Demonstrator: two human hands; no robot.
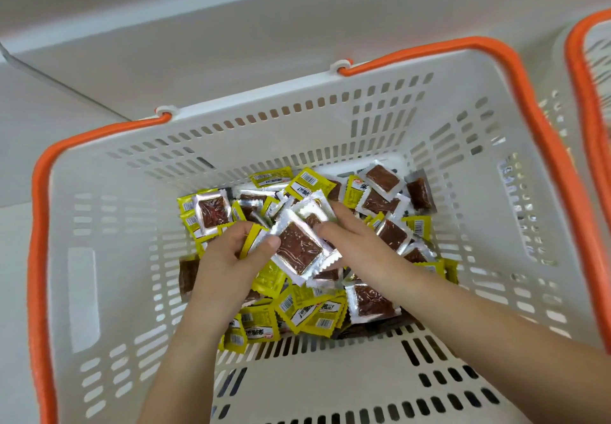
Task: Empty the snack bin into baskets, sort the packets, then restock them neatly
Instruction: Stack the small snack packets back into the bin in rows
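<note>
A: At the bottom of the white basket [463, 70] with orange handles, a loose heap of small snack packets [310, 311] is seen, some with the yellow printed side up, some with the clear side showing brown content.

B: And the hands, how are they placed?

A: A small stack of packets is gripped by the left hand [228, 258], the thumb pressed on the top packet [299, 248]. The far end of that same packet is pinched by the fingers of the right hand [350, 242].

B: How will such a packet handle?

A: It is judged to be light, thin and a little bendable, with smooth foil that may slip. It is best taken at the flat sealed edges, not at the middle.

B: Which way does it point?

A: Its long axis runs from upper left to lower right, the clear face turned up. A second basket [585, 70] is partly seen at the right edge.
</note>
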